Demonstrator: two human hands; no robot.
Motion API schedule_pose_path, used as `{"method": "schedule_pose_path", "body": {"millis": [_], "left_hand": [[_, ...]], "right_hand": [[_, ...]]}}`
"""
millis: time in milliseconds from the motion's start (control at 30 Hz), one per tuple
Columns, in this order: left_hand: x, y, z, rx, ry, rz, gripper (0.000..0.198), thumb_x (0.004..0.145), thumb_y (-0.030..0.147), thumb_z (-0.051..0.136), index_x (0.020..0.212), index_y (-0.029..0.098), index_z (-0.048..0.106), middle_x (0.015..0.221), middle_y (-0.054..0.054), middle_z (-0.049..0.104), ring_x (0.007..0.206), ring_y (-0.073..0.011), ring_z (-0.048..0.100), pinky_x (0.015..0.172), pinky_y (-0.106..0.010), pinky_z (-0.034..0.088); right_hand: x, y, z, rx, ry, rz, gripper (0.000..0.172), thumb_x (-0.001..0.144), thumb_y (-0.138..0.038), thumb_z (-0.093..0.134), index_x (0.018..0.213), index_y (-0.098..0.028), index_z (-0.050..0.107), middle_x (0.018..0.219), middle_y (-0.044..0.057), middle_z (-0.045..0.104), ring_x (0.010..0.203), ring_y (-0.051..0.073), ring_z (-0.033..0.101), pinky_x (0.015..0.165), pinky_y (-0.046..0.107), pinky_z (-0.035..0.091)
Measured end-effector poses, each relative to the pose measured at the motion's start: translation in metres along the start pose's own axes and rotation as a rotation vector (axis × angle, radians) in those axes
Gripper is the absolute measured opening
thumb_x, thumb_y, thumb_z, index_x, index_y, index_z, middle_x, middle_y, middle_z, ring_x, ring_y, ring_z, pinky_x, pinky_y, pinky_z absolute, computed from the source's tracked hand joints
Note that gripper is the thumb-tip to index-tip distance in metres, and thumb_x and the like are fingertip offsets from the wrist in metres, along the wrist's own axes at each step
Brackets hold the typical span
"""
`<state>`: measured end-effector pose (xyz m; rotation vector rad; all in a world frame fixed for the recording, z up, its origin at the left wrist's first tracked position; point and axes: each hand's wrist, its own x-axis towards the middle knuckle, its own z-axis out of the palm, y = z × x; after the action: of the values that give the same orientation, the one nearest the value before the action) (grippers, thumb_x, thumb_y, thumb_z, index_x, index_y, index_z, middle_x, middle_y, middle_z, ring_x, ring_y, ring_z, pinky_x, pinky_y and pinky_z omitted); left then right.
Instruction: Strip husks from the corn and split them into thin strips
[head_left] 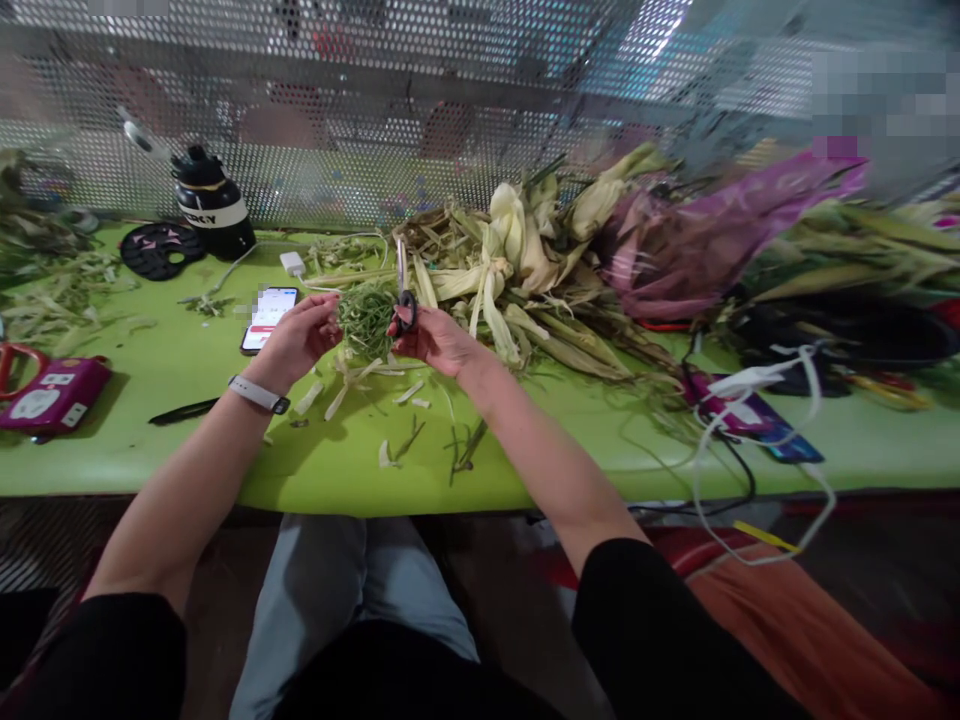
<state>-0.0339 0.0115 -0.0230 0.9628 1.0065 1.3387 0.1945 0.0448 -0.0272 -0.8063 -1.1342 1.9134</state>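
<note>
Scissors (403, 300) with dark handles point away from me, blades upward in the view, in my right hand (435, 342). My left hand (301, 338), with a pale watch on its wrist, is raised with fingers curled and fingertips close together; whatever it pinches is too small to make out. Between and just behind my hands lies a heap of thin green strips (366, 318). Pale cut pieces (345, 392) are scattered on the green table (300, 470) below them. A lit phone (268, 318) lies beside my left hand, partly behind it.
Dried corn husks (517, 260) pile up behind and right of my hands, beside a pink plastic bag (675, 250). A black bottle (216, 205) stands at the back left. A purple box (64, 395), a black knife-like object (184, 411) and white cables (701, 470) lie nearer the front.
</note>
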Motion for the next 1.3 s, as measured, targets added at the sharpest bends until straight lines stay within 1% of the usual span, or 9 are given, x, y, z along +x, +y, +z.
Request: {"method": "schedule_pose_path", "body": {"millis": [67, 167, 400, 500, 600, 800, 933, 1167, 1300], "left_hand": [[-0.003, 0.004, -0.001, -0.077, -0.01, -0.03, 0.015, 0.078, 0.021, 0.073, 0.089, 0.017, 0.064, 0.062, 0.007, 0.051, 0.053, -0.004, 0.05, 0.062, -0.018, 0.05], [-0.005, 0.01, -0.005, 0.038, 0.031, 0.019, 0.016, 0.08, 0.029, 0.074, 0.083, 0.016, 0.066, 0.059, 0.005, 0.051, 0.051, -0.0054, 0.048, 0.058, -0.02, 0.049], [-0.003, 0.016, -0.029, 0.687, 0.084, -0.06, 0.032, 0.062, 0.041, 0.088, 0.073, 0.018, 0.07, 0.051, 0.002, 0.053, 0.046, -0.01, 0.045, 0.047, -0.025, 0.038], [-0.002, 0.017, -0.032, 0.991, 0.046, -0.079, 0.028, 0.059, 0.039, 0.09, 0.075, 0.02, 0.076, 0.049, -0.001, 0.055, 0.048, -0.0156, 0.048, 0.049, -0.029, 0.036], [-0.003, 0.019, -0.032, 1.118, -0.029, -0.131, 0.016, 0.062, 0.033, 0.087, 0.064, 0.02, 0.077, 0.053, -0.004, 0.059, 0.054, -0.0182, 0.052, 0.054, -0.032, 0.037], [-0.008, 0.026, -0.035, 0.796, 0.008, -0.034, 0.011, 0.072, 0.031, 0.082, 0.071, 0.02, 0.079, 0.063, -0.006, 0.066, 0.064, -0.018, 0.06, 0.06, -0.029, 0.045], [-0.008, 0.028, -0.035, 0.563, 0.0, -0.093, 0.015, 0.078, 0.028, 0.079, 0.072, 0.015, 0.076, 0.072, -0.01, 0.071, 0.069, -0.0173, 0.065, 0.067, -0.031, 0.052], [-0.01, 0.033, -0.034, 0.346, -0.075, -0.097, 0.021, 0.08, 0.032, 0.079, 0.075, 0.012, 0.073, 0.076, -0.006, 0.071, 0.066, -0.0117, 0.065, 0.074, -0.028, 0.056], [-0.011, 0.034, -0.034, 0.287, -0.103, -0.077, 0.021, 0.078, 0.029, 0.079, 0.069, 0.012, 0.07, 0.071, -0.005, 0.069, 0.064, -0.011, 0.064, 0.074, -0.026, 0.056]], "right_hand": [[-0.001, 0.001, 0.004, -0.01, -0.01, 0.023, 0.023, 0.085, -0.034, 0.077, 0.084, -0.018, 0.061, 0.073, -0.002, 0.073, 0.053, 0.008, 0.065, 0.062, 0.022, 0.061], [-0.001, 0.003, 0.008, -0.037, -0.026, 0.053, 0.028, 0.085, -0.04, 0.078, 0.083, -0.019, 0.06, 0.071, -0.002, 0.071, 0.052, 0.007, 0.062, 0.063, 0.022, 0.061], [0.002, 0.007, 0.003, -0.069, -0.009, 0.049, 0.027, 0.083, -0.038, 0.08, 0.082, -0.019, 0.061, 0.07, -0.002, 0.07, 0.053, 0.008, 0.062, 0.056, 0.02, 0.06], [0.002, 0.008, 0.0, -0.105, -0.031, 0.055, 0.027, 0.083, -0.039, 0.079, 0.082, -0.019, 0.062, 0.071, -0.001, 0.071, 0.051, 0.007, 0.06, 0.056, 0.021, 0.06], [0.0, 0.008, -0.003, -0.161, -0.083, 0.071, 0.031, 0.081, -0.044, 0.08, 0.079, -0.018, 0.063, 0.069, -0.001, 0.07, 0.047, 0.007, 0.057, 0.053, 0.021, 0.059], [-0.008, -0.004, -0.009, -0.298, -0.164, 0.168, 0.033, 0.081, -0.046, 0.078, 0.075, -0.017, 0.062, 0.061, 0.001, 0.067, 0.046, 0.008, 0.058, 0.035, 0.015, 0.042], [-0.011, -0.012, -0.015, -0.349, -0.209, 0.231, 0.033, 0.088, -0.045, 0.067, 0.074, -0.018, 0.058, 0.058, 0.002, 0.067, 0.038, 0.008, 0.053, 0.032, 0.016, 0.038], [-0.003, -0.006, -0.02, -0.378, -0.329, 0.301, 0.034, 0.095, -0.044, 0.058, 0.075, -0.016, 0.058, 0.057, 0.002, 0.066, 0.04, 0.008, 0.053, 0.034, 0.016, 0.043], [0.0, -0.003, -0.017, -0.342, -0.313, 0.317, 0.035, 0.099, -0.044, 0.053, 0.077, -0.016, 0.056, 0.06, 0.002, 0.066, 0.043, 0.008, 0.055, 0.034, 0.015, 0.044]]}}
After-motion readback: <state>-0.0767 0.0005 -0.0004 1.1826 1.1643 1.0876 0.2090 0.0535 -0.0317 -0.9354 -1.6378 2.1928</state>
